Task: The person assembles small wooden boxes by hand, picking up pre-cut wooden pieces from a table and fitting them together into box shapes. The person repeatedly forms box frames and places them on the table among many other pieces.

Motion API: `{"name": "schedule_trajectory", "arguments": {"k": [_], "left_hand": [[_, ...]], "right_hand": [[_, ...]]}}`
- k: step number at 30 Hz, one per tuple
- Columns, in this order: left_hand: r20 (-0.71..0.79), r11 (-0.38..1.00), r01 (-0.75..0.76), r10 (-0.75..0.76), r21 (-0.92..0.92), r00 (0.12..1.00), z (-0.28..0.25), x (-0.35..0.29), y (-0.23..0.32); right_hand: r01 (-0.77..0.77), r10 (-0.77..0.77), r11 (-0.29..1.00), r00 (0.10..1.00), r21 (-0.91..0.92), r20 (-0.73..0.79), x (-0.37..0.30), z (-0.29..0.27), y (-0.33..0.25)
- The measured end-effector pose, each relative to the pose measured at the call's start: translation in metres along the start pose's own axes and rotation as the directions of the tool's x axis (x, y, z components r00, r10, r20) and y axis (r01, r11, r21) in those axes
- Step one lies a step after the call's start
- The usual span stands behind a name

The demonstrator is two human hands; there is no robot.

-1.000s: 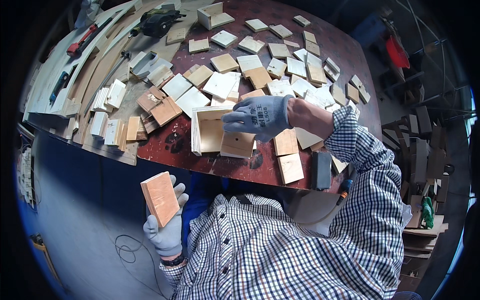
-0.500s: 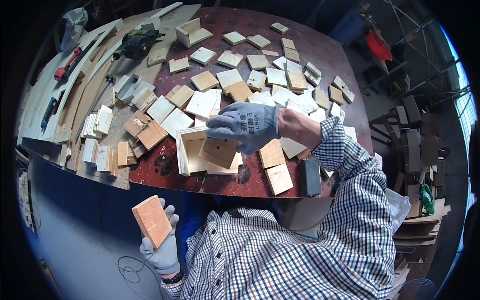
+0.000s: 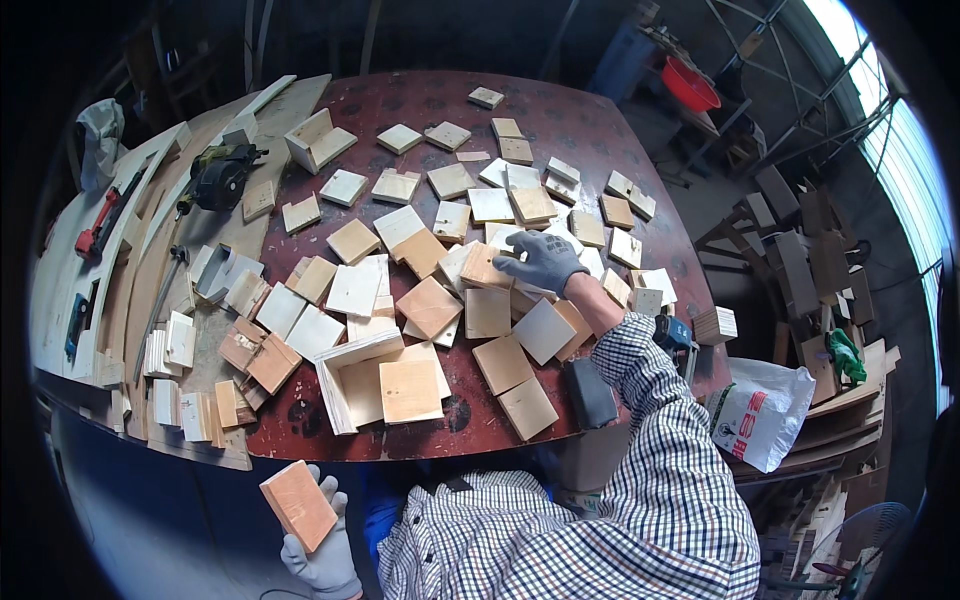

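My left hand [image 3: 325, 560], in a grey glove, holds a reddish-brown wooden block [image 3: 300, 508] upright in front of the table edge. Farther out, my gloved right hand [image 3: 548, 264] reaches over the spread of blocks. Its thumb and fingers are at the right edge of a light brown wooden block [image 3: 482, 267] with a dark spot, which lies over paler blocks. Part of the grip is hidden. Near the front edge stands an open wooden box [image 3: 345, 395], with a square block [image 3: 410, 392] leaning at its front right. A dark block-shaped object [image 3: 590, 393] lies near the right front.
Many square wood pieces cover the red table [image 3: 350, 440]. At left on boards are a dark green power tool [image 3: 222, 178], a red tool [image 3: 97, 225] and stacked blocks [image 3: 180, 340]. A white sack [image 3: 762, 412] and offcuts lie at right; a red basin [image 3: 690, 84] is beyond.
My right hand has moved away from the box, outward and right, taking a spotted wooden block with it. The view has shifted; my left hand still holds its block.
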State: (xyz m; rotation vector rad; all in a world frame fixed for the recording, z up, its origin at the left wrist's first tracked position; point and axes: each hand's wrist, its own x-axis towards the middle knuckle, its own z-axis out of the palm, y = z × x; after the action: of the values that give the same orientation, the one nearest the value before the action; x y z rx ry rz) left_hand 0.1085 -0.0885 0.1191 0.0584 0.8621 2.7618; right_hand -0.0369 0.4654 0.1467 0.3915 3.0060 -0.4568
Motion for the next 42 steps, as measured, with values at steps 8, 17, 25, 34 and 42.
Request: {"name": "schedule_trajectory", "arguments": {"k": [8, 17, 25, 34, 42], "left_hand": [[-0.101, 1.000, -0.013, 0.012, -0.002, 0.995, 0.004, -0.003, 0.003], [-0.162, 0.999, -0.022, 0.015, -0.040, 0.987, 0.001, -0.001, 0.005], [-0.075, 0.994, 0.076, -0.081, -0.075, 0.994, 0.006, 0.021, -0.003], [0.019, 0.992, 0.113, -0.112, -0.063, 0.994, 0.010, 0.021, -0.006], [-0.010, 0.994, 0.081, -0.082, -0.068, 0.997, 0.004, 0.006, -0.006]], "right_hand": [[-0.499, 0.494, 0.866, 0.861, -0.011, -0.120, 0.109, -0.006, 0.078], [-0.319, 0.367, 0.887, 0.926, 0.334, -0.091, 0.106, -0.002, 0.115], [0.187, -0.036, 0.359, 0.982, 0.914, -0.187, 0.018, -0.042, 0.084], [0.334, -0.009, -0.037, 0.942, 0.942, -0.334, -0.070, -0.042, 0.053], [0.350, 0.002, -0.443, 0.921, 0.826, -0.389, -0.124, -0.011, 0.028]]}}
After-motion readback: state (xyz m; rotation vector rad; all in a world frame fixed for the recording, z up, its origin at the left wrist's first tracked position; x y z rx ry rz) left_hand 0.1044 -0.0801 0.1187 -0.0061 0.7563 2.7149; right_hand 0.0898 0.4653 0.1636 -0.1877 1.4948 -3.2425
